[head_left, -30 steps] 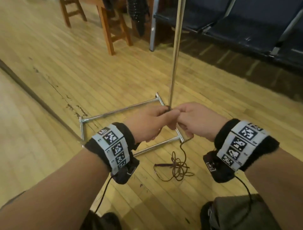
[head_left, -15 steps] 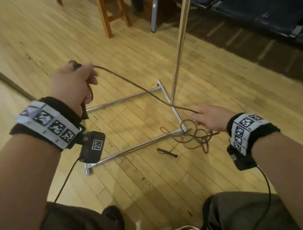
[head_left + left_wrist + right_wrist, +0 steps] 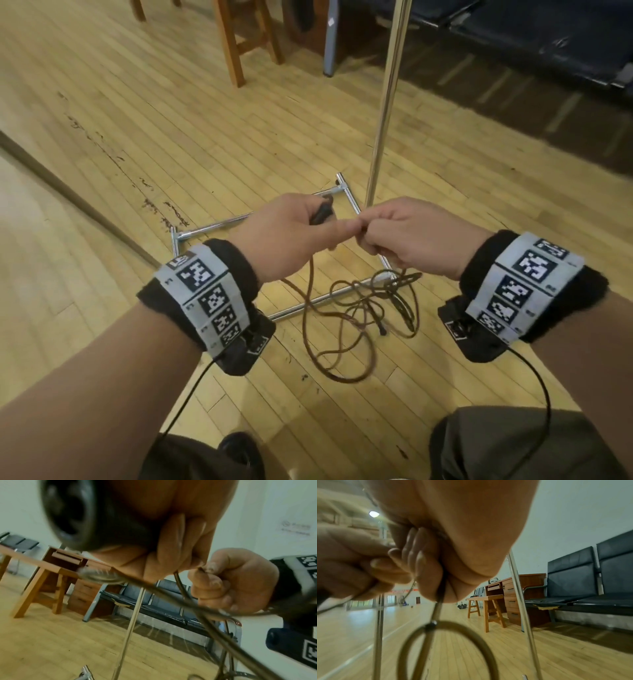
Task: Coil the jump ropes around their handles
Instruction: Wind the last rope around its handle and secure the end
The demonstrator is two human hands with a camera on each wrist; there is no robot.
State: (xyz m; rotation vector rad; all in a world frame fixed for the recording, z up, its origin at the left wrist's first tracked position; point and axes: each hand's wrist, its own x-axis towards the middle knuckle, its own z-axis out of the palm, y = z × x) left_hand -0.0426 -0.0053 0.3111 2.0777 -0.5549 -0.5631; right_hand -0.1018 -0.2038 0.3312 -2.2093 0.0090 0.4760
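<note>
Both hands are held close together above the pale wooden plank floor (image 3: 144,113), knuckles nearly touching. A dark slim jump-rope handle (image 3: 322,214) is gripped in the left hand (image 3: 291,236), its fingers (image 3: 171,543) curled round it. The thin brown jump rope (image 3: 346,329) is pinched by the right hand (image 3: 411,236), whose fingers (image 3: 412,555) are folded tight over the cord and over a second slim handle (image 3: 436,609) seen hanging below the palm in the right wrist view. From the hands the rope drops in loose, tangled loops onto the floor just in front of the knees.

Directly behind the hands a chrome tube floor frame (image 3: 219,228) is laid out as an open rectangle, and part of the rope's tangle is draped across its near rail. An upright chrome pole (image 3: 383,102) rises from the frame's right side, just beyond the right hand. Open floor is left to the left, up to a dark strip (image 3: 68,192) running diagonally across the boards. Farther back, wooden stool legs (image 3: 233,44) and a row of black padded seats (image 3: 548,41) close off the far edge; a wooden desk with drawers (image 3: 510,596) is seen beside them.
</note>
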